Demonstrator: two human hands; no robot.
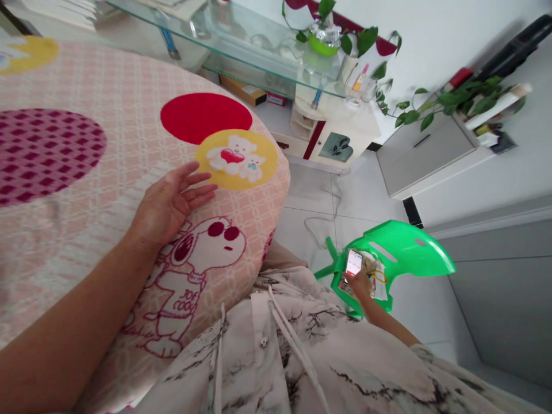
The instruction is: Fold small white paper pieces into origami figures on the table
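My left hand (170,201) is open over the pink patterned bedspread (142,75), palm turned partly up and fingers apart, with nothing in it. Its fingertips are beside a yellow oval with two white bears (237,158), above a stitched cartoon dog (185,287). Off to the right, my right hand (360,283) grips the lower part of a smartphone (354,263) with a lit screen, one digit lying across the screen. The phone is over the seat of a green plastic chair (405,244). Papers and a yellow loop (379,277) lie by the hand on that seat.
A glass-topped shelf unit (259,52) runs along the wall, with a potted trailing plant (323,43) on it. A grey cabinet (418,149) stands farther right. A pale cable (338,201) lies on the tiled floor between bed and chair.
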